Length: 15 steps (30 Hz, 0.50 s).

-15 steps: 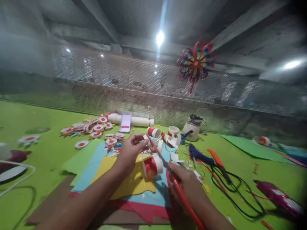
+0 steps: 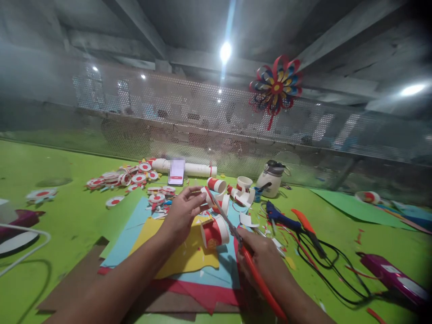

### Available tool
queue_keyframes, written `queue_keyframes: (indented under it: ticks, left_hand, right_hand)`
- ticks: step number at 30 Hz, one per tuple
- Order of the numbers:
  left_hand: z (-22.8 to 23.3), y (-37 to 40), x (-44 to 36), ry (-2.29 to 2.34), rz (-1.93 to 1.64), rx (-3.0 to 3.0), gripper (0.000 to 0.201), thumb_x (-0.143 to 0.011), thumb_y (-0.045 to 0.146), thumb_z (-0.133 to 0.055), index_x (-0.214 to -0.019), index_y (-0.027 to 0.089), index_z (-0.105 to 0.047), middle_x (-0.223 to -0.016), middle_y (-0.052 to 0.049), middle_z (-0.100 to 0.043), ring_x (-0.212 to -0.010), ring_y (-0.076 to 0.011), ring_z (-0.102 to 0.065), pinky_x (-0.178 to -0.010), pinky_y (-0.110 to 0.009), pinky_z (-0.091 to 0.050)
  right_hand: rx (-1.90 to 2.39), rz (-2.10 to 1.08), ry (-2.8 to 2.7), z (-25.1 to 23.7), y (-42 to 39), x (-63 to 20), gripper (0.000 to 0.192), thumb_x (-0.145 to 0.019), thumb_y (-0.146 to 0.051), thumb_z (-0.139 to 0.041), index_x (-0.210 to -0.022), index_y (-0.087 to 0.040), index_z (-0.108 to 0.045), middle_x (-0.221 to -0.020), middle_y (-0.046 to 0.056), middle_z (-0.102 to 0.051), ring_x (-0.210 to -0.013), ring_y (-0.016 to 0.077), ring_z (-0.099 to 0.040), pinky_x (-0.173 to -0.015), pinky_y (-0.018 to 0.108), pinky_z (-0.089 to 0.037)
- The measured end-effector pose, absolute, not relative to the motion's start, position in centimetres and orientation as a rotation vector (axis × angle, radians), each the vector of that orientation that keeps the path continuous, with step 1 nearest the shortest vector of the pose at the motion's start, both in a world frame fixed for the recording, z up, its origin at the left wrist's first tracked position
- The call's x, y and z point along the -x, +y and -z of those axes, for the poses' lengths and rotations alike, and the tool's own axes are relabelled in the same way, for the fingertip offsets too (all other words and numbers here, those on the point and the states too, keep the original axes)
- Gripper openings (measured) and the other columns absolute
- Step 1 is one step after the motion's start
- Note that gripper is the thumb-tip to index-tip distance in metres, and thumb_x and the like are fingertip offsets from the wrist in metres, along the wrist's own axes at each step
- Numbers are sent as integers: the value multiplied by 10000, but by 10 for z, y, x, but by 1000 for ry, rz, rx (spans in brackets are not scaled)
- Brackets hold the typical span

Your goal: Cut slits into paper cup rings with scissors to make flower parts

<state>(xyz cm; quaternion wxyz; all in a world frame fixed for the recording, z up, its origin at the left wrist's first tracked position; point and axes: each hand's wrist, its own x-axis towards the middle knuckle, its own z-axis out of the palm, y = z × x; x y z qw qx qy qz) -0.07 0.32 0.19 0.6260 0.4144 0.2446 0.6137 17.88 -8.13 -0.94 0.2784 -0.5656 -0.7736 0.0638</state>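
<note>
Over the green table and its stacked coloured sheets, the left hand is still pinching a cup piece, barely shifted; the right hand is gripping red-handled scissors, blades staying at the piece, the cutting edge too blurred to read
</note>
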Motion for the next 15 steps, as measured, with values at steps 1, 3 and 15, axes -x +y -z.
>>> queue_keyframes:
  ticks: [1, 3, 15]
  left_hand:
    - [-1, 4, 1, 568, -1411, -955, 320, -679, 214, -694, -953, 133, -551, -930, -83, -605, -799, -175, -636, -785, -350, -499]
    - [0, 5, 0, 582, -1416, -962, 327, -675, 223, -697, -954, 130, -553, -937, -86, -600, -797, -178, -634, -777, -355, -505]
    - [2, 1, -4, 587, -1426, -966, 299, -678, 210, -700, -924, 136, -547, -910, -56, -571, -819, -177, -618, -784, -367, -511]
  right_hand:
    - [1516, -175, -2076, 10, -81, -179, 251, -689, -67, -449, -830, -163, -633, -714, 35, -660, -627, 187, -556, -580, 259, -372]
    - [1510, -187, -2079, 10, -81, -179, 248, -686, -72, -463, -845, -166, -628, -742, 38, -665, -652, 191, -565, -598, 261, -382]
    - [1540, -135, -2071, 7, -82, -176, 176, -685, -60, -462, -733, -171, -589, -631, 8, -595, -567, 162, -511, -528, 229, -331]
